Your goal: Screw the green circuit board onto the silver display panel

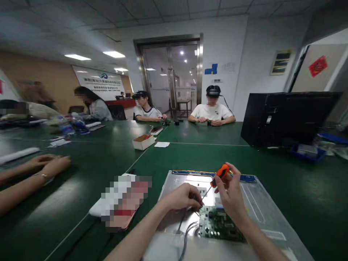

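In my right hand [231, 192] is a screwdriver [223, 171] with an orange and black handle, its thin shaft slanting down to the left. The shaft's tip reaches the upper left corner of a green circuit board [214, 222]. My left hand [187, 195] is at that same corner, fingers curled and pinched close to the tip; what they grip, if anything, is hidden. The board lies on a silvery metal panel [254, 203] with a narrow blue circuit strip [193, 173] along its far edge. Grey cables [186, 237] run down beside the board, below my left hand.
Left of the panel lie a white and pink item [122, 203], partly pixelated, and a co-worker's hands [51, 166]. A small open box [143, 142] stands farther off. A large black screen [282, 117] and a blue tray [307, 152] occupy the right. Several people sit around the green table [206, 152].
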Tool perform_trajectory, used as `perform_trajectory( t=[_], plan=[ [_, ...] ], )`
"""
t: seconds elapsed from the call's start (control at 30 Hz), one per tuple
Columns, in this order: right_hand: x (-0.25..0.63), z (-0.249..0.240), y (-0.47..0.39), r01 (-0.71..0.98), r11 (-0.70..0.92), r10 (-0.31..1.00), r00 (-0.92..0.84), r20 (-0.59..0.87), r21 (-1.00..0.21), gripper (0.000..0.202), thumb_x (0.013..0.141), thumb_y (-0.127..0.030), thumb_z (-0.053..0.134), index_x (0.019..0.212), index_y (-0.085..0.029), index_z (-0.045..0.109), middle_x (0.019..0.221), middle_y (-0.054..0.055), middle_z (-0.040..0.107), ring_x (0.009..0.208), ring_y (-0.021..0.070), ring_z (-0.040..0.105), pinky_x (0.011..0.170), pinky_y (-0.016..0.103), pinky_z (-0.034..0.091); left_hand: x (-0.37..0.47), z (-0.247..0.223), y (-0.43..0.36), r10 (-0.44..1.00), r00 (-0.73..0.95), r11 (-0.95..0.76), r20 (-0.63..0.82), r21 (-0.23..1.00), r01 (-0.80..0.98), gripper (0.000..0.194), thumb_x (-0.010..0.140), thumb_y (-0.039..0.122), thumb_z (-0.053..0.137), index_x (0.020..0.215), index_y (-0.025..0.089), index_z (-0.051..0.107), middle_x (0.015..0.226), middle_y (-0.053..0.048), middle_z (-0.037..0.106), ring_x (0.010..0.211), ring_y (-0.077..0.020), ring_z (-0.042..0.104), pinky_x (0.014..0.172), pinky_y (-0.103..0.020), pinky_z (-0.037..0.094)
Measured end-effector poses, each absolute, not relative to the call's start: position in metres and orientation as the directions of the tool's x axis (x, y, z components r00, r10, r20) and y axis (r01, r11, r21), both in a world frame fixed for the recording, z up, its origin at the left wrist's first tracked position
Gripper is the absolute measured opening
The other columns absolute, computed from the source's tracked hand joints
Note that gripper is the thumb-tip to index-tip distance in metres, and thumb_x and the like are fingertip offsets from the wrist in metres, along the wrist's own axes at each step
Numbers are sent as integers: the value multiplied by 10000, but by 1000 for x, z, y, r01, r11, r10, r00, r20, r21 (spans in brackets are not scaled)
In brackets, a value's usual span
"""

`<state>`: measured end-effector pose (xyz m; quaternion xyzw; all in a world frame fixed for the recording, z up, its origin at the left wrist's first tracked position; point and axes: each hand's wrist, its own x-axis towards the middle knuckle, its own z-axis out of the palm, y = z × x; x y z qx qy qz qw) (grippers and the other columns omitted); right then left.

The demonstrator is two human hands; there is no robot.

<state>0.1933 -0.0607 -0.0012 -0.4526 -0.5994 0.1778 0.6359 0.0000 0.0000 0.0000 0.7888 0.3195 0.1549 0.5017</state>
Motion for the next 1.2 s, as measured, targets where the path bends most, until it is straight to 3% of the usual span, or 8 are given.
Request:
perform_trajectory(
  t=[0.13,0.3,0.7,0.93,1.2],
  plan=[
    [185,-2,-64,385,594,726,122,677,-706,408,1005,-279,492,1371,-308,314,894,-18,666,630,141,710,572,263,593,-1,1,1,648,758,-302,-75,888,346,121,706,100,742,790,165,799,689,-8,728,645,-159,636,625,-234,472],
    [185,-1,-64,424,678,647,45,761,-601,477,1003,-220,463,1434,-321,288,886,-11,664,622,140,705,535,241,572,-1,-1,3,651,757,-312,-61,887,340,101,716,115,763,785,175,806,699,-3,729,657,-158,627,653,-239,469],
    [186,5,-64,608,699,547,-117,829,-376,503,1019,-247,459,1488,-275,278,834,24,668,558,169,659,488,274,545,1,1,3,635,771,-290,-55,907,304,109,707,75,753,719,178,785,658,24,691,629,-140,598,640,-226,455],
    [182,9,-63,636,690,542,-137,829,-346,505,1023,-229,460,1501,-270,301,790,13,663,512,158,618,468,255,508,0,-4,6,625,779,-283,-58,912,295,109,711,81,758,750,177,790,694,15,706,661,-151,615,673,-236,478],
    [180,17,-70,606,686,609,-175,774,-403,647,973,-174,469,1569,-264,235,924,58,701,578,164,635,552,291,561,-1,-4,8,609,792,-299,-49,910,287,116,719,71,763,765,174,787,695,19,701,655,-144,600,669,-228,468]
  ],
)
